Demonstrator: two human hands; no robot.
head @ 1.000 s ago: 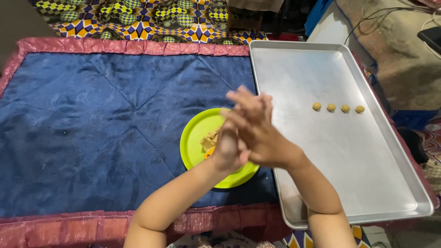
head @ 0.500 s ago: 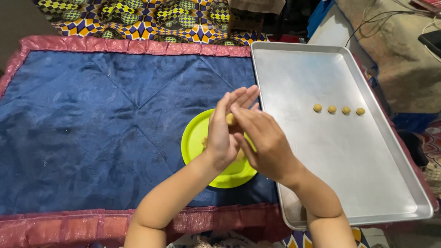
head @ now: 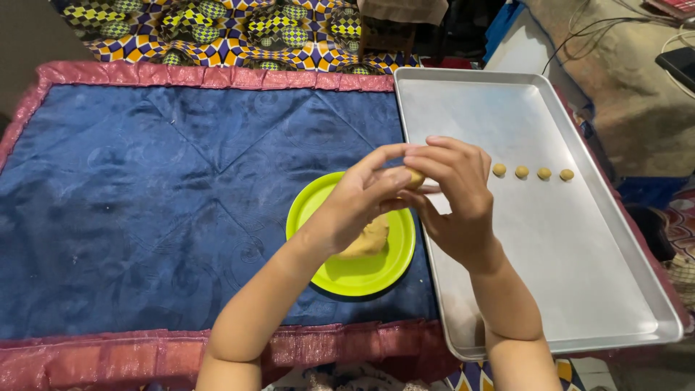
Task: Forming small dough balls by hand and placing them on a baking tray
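My left hand [head: 358, 203] and my right hand [head: 452, 195] meet above the gap between a lime-green plate [head: 347, 271] and a metal baking tray [head: 579, 289]. Both hands pinch a small tan dough ball [head: 415, 177] with their fingertips. A lump of tan dough [head: 368, 239] lies on the plate, partly hidden under my left hand. Several small dough balls [head: 532, 173] sit in a row on the tray, just right of my right hand.
A blue quilted mat [head: 145, 195] with a pink border covers the floor under the plate. Patterned yellow and blue fabric [head: 239, 29] lies beyond it. Cables and a dark device [head: 677, 61] are at the far right.
My palms were pressed flat together, rolling over the plate. Now the hands have turned and drawn apart, so the fingertips hold the small dough ball near the tray's left edge.
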